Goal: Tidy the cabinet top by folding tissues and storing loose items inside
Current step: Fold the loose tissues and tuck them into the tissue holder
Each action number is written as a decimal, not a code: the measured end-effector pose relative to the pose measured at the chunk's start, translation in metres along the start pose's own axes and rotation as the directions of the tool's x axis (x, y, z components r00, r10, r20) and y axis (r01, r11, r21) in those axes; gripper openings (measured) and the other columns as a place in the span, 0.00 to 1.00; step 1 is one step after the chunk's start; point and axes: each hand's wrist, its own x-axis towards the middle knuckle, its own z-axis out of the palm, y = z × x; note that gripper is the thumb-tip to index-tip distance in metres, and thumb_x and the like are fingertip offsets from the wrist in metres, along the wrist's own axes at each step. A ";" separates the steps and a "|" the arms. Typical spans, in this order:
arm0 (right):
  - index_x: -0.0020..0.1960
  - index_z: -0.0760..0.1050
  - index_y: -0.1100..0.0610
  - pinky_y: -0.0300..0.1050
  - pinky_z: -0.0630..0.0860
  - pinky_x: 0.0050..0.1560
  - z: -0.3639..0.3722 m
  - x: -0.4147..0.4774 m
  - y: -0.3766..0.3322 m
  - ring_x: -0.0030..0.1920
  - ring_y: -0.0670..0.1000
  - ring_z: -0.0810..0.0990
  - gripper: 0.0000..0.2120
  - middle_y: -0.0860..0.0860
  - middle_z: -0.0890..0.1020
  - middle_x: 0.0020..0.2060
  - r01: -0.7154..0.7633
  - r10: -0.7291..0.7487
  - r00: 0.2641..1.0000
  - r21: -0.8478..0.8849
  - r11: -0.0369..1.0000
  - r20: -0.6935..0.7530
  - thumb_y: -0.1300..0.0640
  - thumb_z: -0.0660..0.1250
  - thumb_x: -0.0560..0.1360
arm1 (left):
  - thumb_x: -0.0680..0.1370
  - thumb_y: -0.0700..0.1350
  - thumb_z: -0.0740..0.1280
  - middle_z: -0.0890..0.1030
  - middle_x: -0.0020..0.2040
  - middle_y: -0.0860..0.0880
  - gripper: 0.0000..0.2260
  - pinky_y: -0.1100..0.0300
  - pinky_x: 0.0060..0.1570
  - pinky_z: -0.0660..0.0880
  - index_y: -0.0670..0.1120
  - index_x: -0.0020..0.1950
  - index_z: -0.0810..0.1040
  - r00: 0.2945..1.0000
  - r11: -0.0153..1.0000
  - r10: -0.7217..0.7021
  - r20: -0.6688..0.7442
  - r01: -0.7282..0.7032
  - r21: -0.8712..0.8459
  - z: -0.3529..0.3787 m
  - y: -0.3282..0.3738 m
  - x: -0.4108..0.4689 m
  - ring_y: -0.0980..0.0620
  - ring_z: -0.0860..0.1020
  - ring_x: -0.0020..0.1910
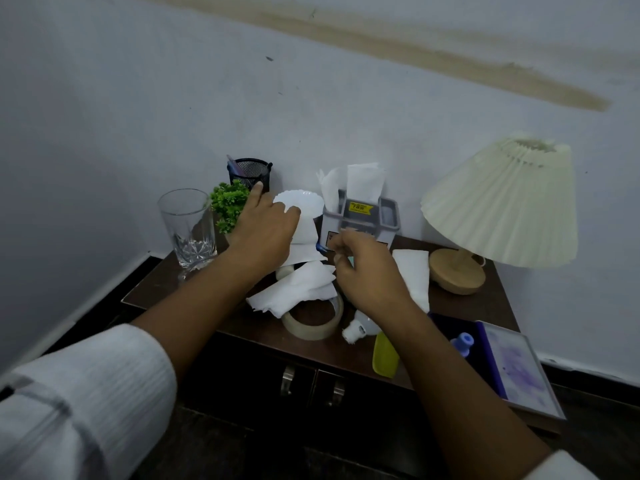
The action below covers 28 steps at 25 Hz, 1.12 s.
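On cab. top, crumpled tissues over tape ring (clear).

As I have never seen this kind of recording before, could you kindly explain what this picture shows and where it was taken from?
No machine here: a camera worn on a person's head looks down at their two bare hands. On the dark brown wooden cabinet top are crumpled white tissues, a beige tape roll, a clear drinking glass, a grey tissue box and a cream pleated lamp. The left hand reaches, fingers straight, to a white scalloped dish. The right hand has curled fingers; whether they hold anything is unclear.
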 end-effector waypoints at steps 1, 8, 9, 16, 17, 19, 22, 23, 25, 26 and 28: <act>0.60 0.80 0.54 0.47 0.77 0.61 -0.001 -0.002 0.001 0.57 0.49 0.80 0.14 0.49 0.84 0.56 0.002 -0.002 1.000 0.003 1.000 0.005 0.64 0.62 0.79 | 0.74 0.44 0.70 0.84 0.49 0.44 0.19 0.39 0.78 0.51 0.45 0.64 0.77 0.999 0.999 -0.020 0.032 0.019 0.030 -0.004 0.002 0.001 0.39 0.77 0.59; 0.60 0.80 0.52 0.48 0.77 0.62 -0.018 -0.018 0.004 0.58 0.47 0.80 0.13 0.46 0.84 0.56 -0.017 0.019 0.999 0.065 0.998 -0.026 0.61 0.63 0.79 | 0.74 0.38 0.68 0.85 0.46 0.45 0.19 0.44 0.79 0.52 0.48 0.65 0.79 0.996 0.988 -0.066 -0.059 0.057 -0.143 -0.038 0.010 -0.001 0.43 0.81 0.50; 0.60 0.80 0.53 0.49 0.77 0.63 -0.020 -0.020 0.005 0.58 0.47 0.80 0.13 0.46 0.84 0.56 -0.028 0.031 0.999 0.089 0.996 -0.029 0.61 0.64 0.79 | 0.75 0.40 0.69 0.85 0.50 0.45 0.19 0.45 0.78 0.52 0.48 0.66 0.78 0.993 0.971 -0.092 -0.069 0.074 -0.226 -0.048 0.010 -0.003 0.43 0.81 0.53; 0.70 0.69 0.52 0.37 0.79 0.48 -0.042 -0.025 -0.024 0.56 0.46 0.81 0.28 0.49 0.80 0.58 -0.234 0.250 0.967 0.590 0.773 0.057 0.51 0.75 0.74 | 0.76 0.44 0.73 0.85 0.51 0.51 0.10 0.54 0.47 0.81 0.49 0.57 0.82 0.931 0.206 -0.295 0.217 0.284 -0.937 -0.123 0.028 -0.033 0.50 0.82 0.48; 0.70 0.68 0.52 0.34 0.77 0.44 -0.043 -0.026 -0.029 0.54 0.44 0.81 0.29 0.48 0.80 0.57 -0.263 0.274 0.957 0.668 0.696 0.092 0.51 0.76 0.73 | 0.76 0.42 0.73 0.86 0.49 0.50 0.08 0.55 0.44 0.81 0.48 0.55 0.82 0.914 0.005 -0.289 0.286 0.300 -0.954 -0.128 0.030 -0.038 0.50 0.84 0.47; 0.67 0.70 0.53 0.40 0.80 0.44 -0.043 -0.028 -0.032 0.53 0.46 0.82 0.27 0.48 0.82 0.57 -0.309 0.306 0.939 0.772 0.556 0.156 0.53 0.78 0.72 | 0.76 0.38 0.73 0.87 0.49 0.46 0.10 0.55 0.41 0.83 0.43 0.57 0.83 0.891 -0.298 -0.237 0.388 0.313 -0.902 -0.132 0.033 -0.045 0.47 0.85 0.46; 0.63 0.77 0.57 0.61 0.82 0.55 -0.042 -0.028 -0.024 0.57 0.57 0.84 0.22 0.55 0.85 0.58 -0.352 0.319 0.917 0.862 0.365 0.239 0.58 0.78 0.71 | 0.76 0.36 0.73 0.86 0.54 0.40 0.14 0.51 0.43 0.83 0.38 0.61 0.81 0.868 -0.512 -0.156 0.472 0.337 -0.790 -0.128 0.040 -0.051 0.43 0.85 0.49; 0.62 0.79 0.59 0.65 0.81 0.56 -0.042 -0.029 -0.020 0.58 0.59 0.84 0.22 0.56 0.85 0.58 -0.354 0.315 0.915 0.879 0.319 0.254 0.60 0.79 0.70 | 0.76 0.36 0.72 0.86 0.55 0.39 0.15 0.50 0.45 0.83 0.38 0.62 0.81 0.861 -0.547 -0.140 0.489 0.345 -0.763 -0.125 0.044 -0.052 0.41 0.85 0.51; 0.61 0.81 0.60 0.67 0.80 0.56 -0.045 -0.033 -0.015 0.57 0.61 0.84 0.20 0.57 0.86 0.56 -0.333 0.316 0.920 0.890 0.311 0.233 0.61 0.78 0.69 | 0.75 0.35 0.73 0.85 0.56 0.39 0.15 0.47 0.49 0.83 0.38 0.62 0.81 0.852 -0.588 -0.115 0.511 0.356 -0.726 -0.121 0.052 -0.052 0.39 0.84 0.54; 0.60 0.81 0.60 0.65 0.81 0.55 -0.046 -0.035 -0.013 0.56 0.61 0.85 0.19 0.57 0.86 0.54 -0.310 0.323 0.925 0.889 0.337 0.201 0.62 0.78 0.70 | 0.75 0.35 0.73 0.86 0.56 0.40 0.15 0.46 0.50 0.83 0.38 0.62 0.81 0.853 -0.592 -0.097 0.513 0.364 -0.718 -0.121 0.055 -0.053 0.39 0.84 0.54; 0.59 0.81 0.61 0.60 0.84 0.52 -0.050 -0.043 -0.011 0.53 0.59 0.86 0.16 0.56 0.87 0.52 -0.266 0.338 0.932 0.878 0.398 0.129 0.63 0.76 0.72 | 0.75 0.36 0.73 0.86 0.54 0.41 0.14 0.49 0.48 0.83 0.40 0.61 0.81 0.861 -0.571 -0.058 0.506 0.387 -0.724 -0.121 0.062 -0.054 0.42 0.85 0.52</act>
